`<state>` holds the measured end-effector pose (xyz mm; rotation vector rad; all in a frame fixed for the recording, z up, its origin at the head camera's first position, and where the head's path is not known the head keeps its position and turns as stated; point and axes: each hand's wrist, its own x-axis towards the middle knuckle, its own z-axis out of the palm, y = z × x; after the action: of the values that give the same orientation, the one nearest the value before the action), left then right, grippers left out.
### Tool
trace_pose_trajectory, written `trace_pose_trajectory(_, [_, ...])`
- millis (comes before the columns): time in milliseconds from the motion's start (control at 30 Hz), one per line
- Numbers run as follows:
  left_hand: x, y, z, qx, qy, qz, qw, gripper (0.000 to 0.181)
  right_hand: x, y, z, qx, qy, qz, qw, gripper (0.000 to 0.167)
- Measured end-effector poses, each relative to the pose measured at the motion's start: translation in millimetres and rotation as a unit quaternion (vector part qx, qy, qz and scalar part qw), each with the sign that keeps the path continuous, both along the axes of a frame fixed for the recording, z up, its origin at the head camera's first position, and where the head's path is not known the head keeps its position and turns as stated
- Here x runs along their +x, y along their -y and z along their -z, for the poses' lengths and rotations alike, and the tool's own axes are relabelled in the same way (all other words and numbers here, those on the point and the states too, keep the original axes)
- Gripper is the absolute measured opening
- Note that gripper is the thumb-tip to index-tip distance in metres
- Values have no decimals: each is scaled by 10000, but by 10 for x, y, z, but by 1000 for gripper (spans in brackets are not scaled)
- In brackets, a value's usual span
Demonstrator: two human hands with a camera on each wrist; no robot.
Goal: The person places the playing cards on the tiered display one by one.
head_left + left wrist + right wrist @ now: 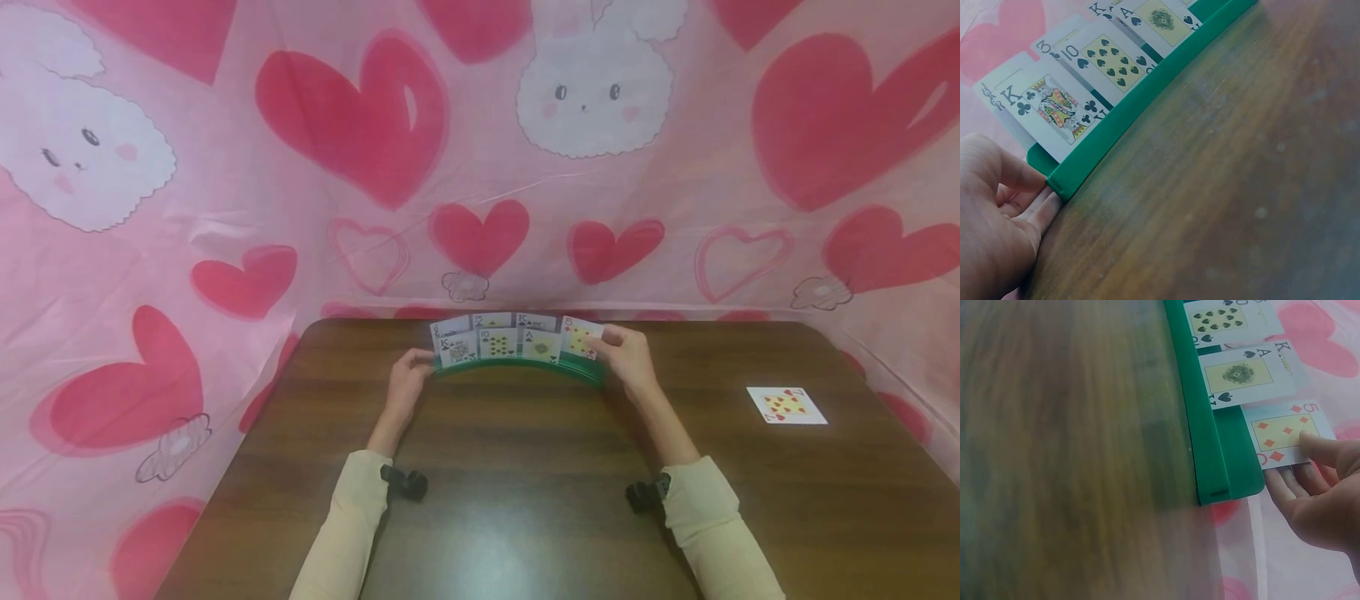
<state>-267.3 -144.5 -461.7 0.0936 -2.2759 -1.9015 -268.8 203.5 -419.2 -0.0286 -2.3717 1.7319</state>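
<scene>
A curved green playing card holder (517, 362) stands near the table's far edge with two rows of cards. Its front row shows a king of clubs (1057, 109), a ten of spades (1110, 62) and an ace of spades (1238, 375). Cards in the back row are partly covered. My left hand (408, 379) grips the holder's left end, fingers curled at its tip. At the right end, my right hand (628, 358) pinches a five of diamonds (1282, 432), thumb on its face and fingers behind. That card's lower edge is at the holder's back row.
A seven of hearts (786, 406) lies face up on the brown wooden table (510, 467), off to the right. Behind the table hangs a pink cloth (480, 179) with hearts and rabbits. Small black cameras (405, 483) are strapped to both wrists.
</scene>
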Motion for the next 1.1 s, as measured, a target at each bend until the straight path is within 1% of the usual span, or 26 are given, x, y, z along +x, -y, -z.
trace_pose_trajectory(33, [26, -10, -41, 0, 4, 25, 10000, 18, -4, -1, 4, -9, 28, -28, 10000, 26])
trace_pose_trajectory(167, [28, -7, -47, 41, 8, 40, 10000, 18, -10, -3, 6, 52, 131, -66, 9999, 28])
trace_pose_trajectory(200, [23, -10, -44, 24, 9, 8, 10000, 18, -10, -3, 6, 78, 158, -69, 9998, 28])
trace_pose_trajectory(267, [-22, 5, 30, 11, -41, -39, 10000, 17, -6, -2, -2, 122, 180, -72, 9997, 29])
trace_pose_trajectory(400, [-26, 1, 33, -11, -64, -85, 9999, 17, -3, -1, -6, 119, 224, -146, 9996, 31])
trace_pose_trajectory(633, [-26, 9, 49, -51, -85, -69, 9999, 17, 7, -9, -8, -7, 376, -264, 9989, 33])
trace_pose_trajectory(733, [-28, 15, 57, -65, -146, -45, 9999, 18, 10, -20, -12, -1, 362, -329, 9988, 33])
trace_pose_trajectory(867, [-27, 16, 58, -100, -162, -39, 9998, 19, 20, -54, -30, 184, 317, -386, 9986, 38])
trace_pose_trajectory(967, [-21, 18, 57, -110, -143, -27, 9998, 19, 38, -107, -65, 355, 329, -469, 9977, 42])
trace_pose_trajectory(1033, [-15, 19, 56, -95, -128, -22, 9999, 19, 46, -156, -94, 376, 312, -528, 9974, 44])
trace_pose_trajectory(1100, [-11, 18, 51, -74, -121, 3, 9999, 19, 56, -217, -128, 429, 210, -644, 9968, 45])
